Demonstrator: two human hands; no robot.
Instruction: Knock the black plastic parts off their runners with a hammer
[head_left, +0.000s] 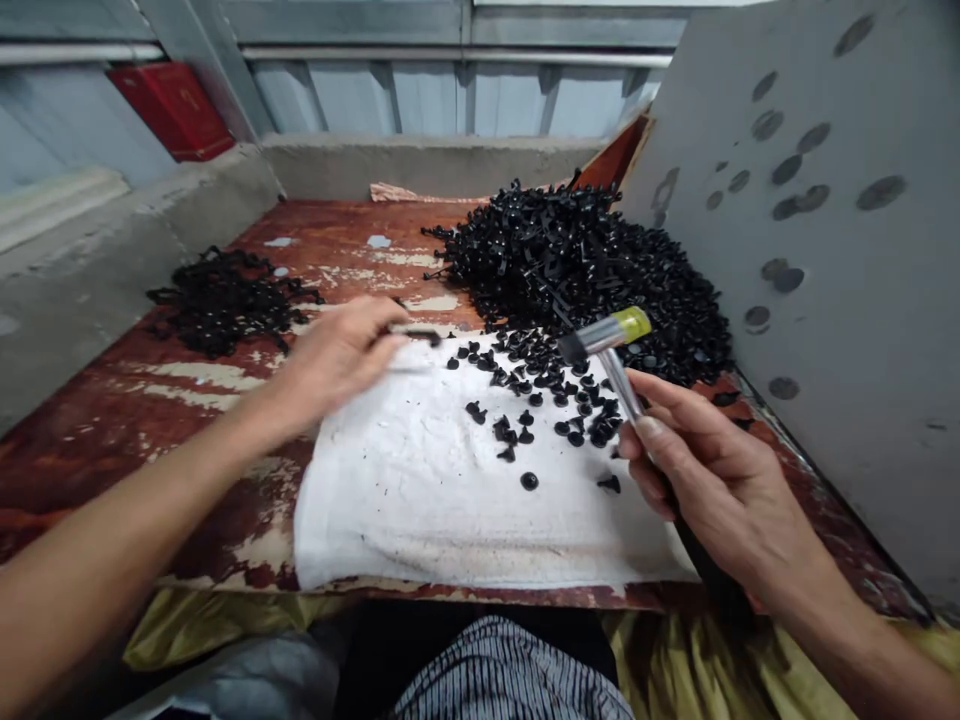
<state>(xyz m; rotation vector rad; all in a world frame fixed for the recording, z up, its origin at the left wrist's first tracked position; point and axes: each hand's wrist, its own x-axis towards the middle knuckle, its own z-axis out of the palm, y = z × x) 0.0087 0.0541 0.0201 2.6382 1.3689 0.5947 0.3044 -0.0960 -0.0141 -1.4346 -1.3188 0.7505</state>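
Observation:
My right hand (701,470) is wrapped around the handle of a small two-faced mallet (616,375), its head yellow on one face and black on the other. The mallet is raised over the right side of a white cloth (390,490). At the cloth's far left edge, my left hand (349,345) is smeared by motion, its fingers pinching a thin black plastic piece (424,338). Small black mushroom-shaped plastic parts (526,420) lie scattered on the cloth between my hands.
Behind the cloth rises a large heap of black plastic parts (570,250). A smaller black pile (225,300) lies on the left of the worn red-brown tabletop (202,390). A spotted grey panel (832,270) stands along the right; a low concrete ledge (330,165) borders the back.

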